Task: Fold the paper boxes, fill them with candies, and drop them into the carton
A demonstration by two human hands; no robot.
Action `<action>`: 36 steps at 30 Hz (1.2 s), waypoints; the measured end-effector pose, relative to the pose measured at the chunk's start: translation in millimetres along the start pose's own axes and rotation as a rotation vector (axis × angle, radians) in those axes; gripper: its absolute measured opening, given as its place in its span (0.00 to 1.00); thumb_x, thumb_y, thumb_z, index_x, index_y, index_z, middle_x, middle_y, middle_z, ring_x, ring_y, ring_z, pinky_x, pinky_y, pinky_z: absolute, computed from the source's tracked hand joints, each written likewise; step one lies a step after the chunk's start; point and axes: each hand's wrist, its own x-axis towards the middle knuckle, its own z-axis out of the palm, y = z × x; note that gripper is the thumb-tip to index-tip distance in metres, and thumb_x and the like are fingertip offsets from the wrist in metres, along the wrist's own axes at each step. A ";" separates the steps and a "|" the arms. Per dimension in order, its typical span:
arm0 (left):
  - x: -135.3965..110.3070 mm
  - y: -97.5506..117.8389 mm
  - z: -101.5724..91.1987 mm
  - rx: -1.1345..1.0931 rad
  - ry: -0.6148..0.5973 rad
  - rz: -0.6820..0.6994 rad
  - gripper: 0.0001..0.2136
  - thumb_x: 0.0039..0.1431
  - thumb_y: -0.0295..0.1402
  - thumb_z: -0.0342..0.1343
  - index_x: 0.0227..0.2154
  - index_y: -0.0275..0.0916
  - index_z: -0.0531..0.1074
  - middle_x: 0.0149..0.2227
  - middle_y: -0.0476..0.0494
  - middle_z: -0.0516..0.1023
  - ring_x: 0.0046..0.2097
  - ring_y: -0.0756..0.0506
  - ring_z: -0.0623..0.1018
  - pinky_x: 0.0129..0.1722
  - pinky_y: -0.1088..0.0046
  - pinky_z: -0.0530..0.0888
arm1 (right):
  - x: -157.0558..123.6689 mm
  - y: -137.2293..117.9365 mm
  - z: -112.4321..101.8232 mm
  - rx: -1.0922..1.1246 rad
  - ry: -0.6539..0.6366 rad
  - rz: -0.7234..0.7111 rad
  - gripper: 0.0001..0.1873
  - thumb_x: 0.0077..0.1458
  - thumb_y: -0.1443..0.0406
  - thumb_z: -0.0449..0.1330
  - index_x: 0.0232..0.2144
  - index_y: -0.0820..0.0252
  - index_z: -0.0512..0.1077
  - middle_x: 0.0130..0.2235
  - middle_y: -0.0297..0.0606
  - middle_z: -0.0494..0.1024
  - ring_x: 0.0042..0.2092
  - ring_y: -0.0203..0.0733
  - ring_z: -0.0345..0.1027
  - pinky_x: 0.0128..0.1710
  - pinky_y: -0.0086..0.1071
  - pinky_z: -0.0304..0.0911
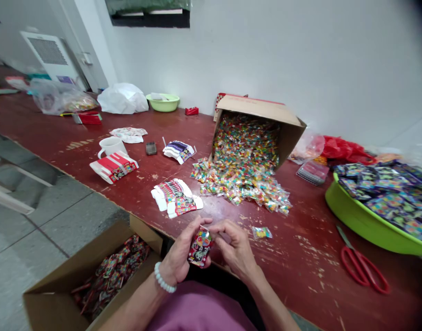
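My left hand (179, 258) is closed around a small printed box (200, 248), held between thumb and fingers with its patterned face toward me. The box is in front of my body, at the near edge of the red table (300, 257). My right hand (234, 246) is at the upper right edge of that box, fingers curled and thumb drawn in; I cannot tell whether they pinch the card or only touch it.

Just beyond my hands I note a fanned stack of flat cartons (176, 196). Behind and to the right, a cardboard box (261, 106) lies on its side, with a heap of candy packets (243, 177) spilling from its mouth onto the tabletop. One single packet (261, 232) lies apart from the heap, near my right hand. At far right, red-handled scissors (364, 267) lie open below a green basin (362, 217) piled with printed packs (393, 188). Below the table edge, to my left, an open carton (52, 305) contains many red printed packs (117, 269).
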 end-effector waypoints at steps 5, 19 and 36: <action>2.4 -5.8 -3.6 0.104 0.055 0.085 0.20 0.58 0.44 0.57 0.51 0.39 0.72 0.32 0.47 0.77 0.22 0.49 0.75 0.16 0.77 0.71 | 0.4 -5.5 -3.7 -0.091 -0.033 0.008 0.04 0.57 0.64 0.62 0.32 0.57 0.76 0.34 0.36 0.79 0.38 0.41 0.72 0.41 0.33 0.65; 0.2 -5.4 -3.3 0.153 0.033 0.036 0.26 0.58 0.52 0.55 0.49 0.35 0.76 0.24 0.44 0.78 0.19 0.49 0.74 0.16 0.77 0.70 | 1.8 -6.6 4.5 0.150 -0.040 0.216 0.08 0.57 0.60 0.62 0.32 0.59 0.77 0.40 0.41 0.82 0.38 0.43 0.75 0.39 0.35 0.69; -1.5 -7.5 5.7 -0.015 0.072 0.045 0.29 0.61 0.53 0.50 0.56 0.36 0.69 0.32 0.40 0.82 0.17 0.49 0.74 0.15 0.75 0.70 | -7.3 6.1 14.0 0.108 0.135 0.075 0.05 0.56 0.64 0.64 0.28 0.58 0.75 0.40 0.40 0.79 0.44 0.44 0.73 0.45 0.36 0.66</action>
